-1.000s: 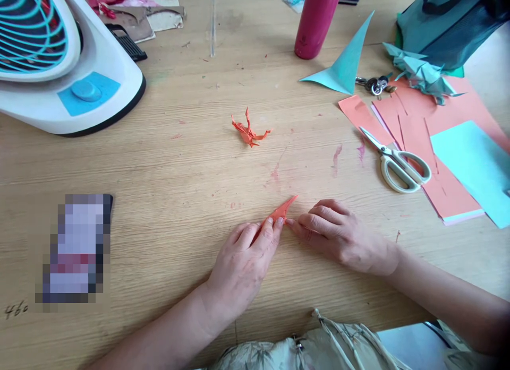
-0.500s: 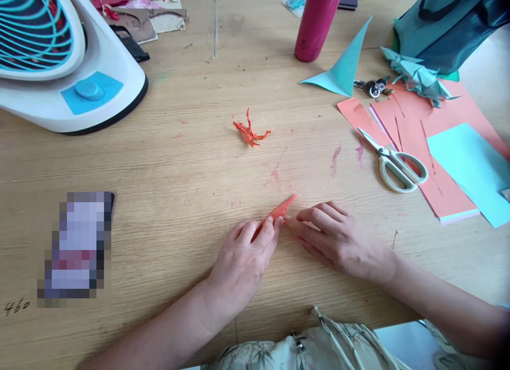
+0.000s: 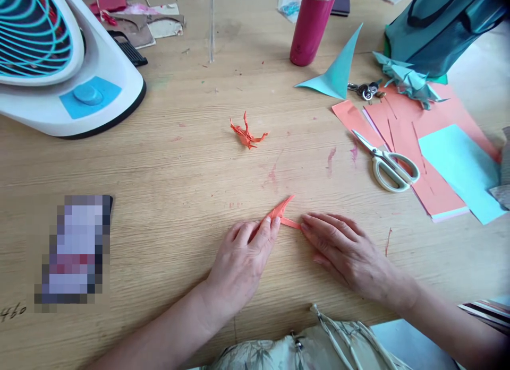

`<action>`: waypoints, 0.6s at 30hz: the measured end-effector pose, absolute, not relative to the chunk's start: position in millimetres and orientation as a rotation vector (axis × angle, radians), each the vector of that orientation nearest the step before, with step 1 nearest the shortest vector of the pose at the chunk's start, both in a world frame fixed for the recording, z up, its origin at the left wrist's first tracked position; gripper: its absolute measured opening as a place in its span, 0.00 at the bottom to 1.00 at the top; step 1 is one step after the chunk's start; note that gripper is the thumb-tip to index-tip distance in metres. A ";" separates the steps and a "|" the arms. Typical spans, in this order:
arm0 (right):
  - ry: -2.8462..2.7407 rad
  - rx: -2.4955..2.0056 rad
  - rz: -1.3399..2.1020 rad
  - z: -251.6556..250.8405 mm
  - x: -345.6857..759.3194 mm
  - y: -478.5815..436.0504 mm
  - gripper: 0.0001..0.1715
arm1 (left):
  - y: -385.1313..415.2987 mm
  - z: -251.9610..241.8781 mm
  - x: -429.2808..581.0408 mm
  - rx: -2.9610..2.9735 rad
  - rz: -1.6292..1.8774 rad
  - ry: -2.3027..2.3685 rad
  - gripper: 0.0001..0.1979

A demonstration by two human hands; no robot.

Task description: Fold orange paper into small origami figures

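A small folded orange paper point(image 3: 281, 208) lies on the table in front of me, one thin point aiming up and away. Another narrow strip of it reaches right. My left hand point(image 3: 247, 257) has its fingers closed on the paper's lower left part, hiding that end. Flat on the table to the right is my right hand point(image 3: 346, 253), fingers stretched out and close together; its fingertips touch the strip's right end. Beyond both hands sits an orange origami figure point(image 3: 247, 135) with thin curling limbs.
Scissors point(image 3: 394, 165) rest on orange paper sheets point(image 3: 434, 181) beside a light blue sheet point(image 3: 462, 165). Behind are a teal folded paper point(image 3: 335, 75), keys point(image 3: 366, 91), a teal origami figure point(image 3: 408, 80), a magenta bottle point(image 3: 313, 27) and a bag point(image 3: 434, 35). Left: a fan point(image 3: 107, 78) and phone point(image 3: 77, 248).
My right hand has moved slightly right along the orange paper and flattened, so the strip between the hands now shows. My left hand stays in place. The view has shifted slightly.
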State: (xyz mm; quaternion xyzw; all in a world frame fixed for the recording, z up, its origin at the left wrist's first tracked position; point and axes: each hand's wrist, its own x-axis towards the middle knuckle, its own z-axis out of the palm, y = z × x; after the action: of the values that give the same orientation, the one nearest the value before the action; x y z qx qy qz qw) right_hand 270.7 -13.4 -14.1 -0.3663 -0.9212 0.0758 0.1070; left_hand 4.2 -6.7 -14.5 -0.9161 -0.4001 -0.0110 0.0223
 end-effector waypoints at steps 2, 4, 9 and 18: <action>-2.701 -1.105 0.177 -11.5 273.7 -16.4 0.28 | -6.4 -16.0 6.2 -2.839 -0.013 -1.202 0.28; -2.647 -1.149 0.109 -8.8 271.6 -18.1 0.25 | -6.4 -17.1 10.2 -2.840 0.006 -1.163 0.25; -2.466 -1.172 0.297 -8.9 243.0 -22.0 0.29 | -12.9 -17.0 25.2 -2.820 -0.292 -1.333 0.20; -2.446 -1.093 0.447 -23.1 220.4 -13.3 0.24 | -15.6 -0.7 24.3 -3.084 -0.581 -1.295 0.12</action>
State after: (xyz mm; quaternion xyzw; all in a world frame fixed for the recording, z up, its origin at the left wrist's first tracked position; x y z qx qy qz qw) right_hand 220.4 -13.3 -23.1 -0.3933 -0.8803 0.1609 0.2109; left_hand 24.3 -15.6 -0.7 -0.9011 -0.3784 -0.1697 -0.1263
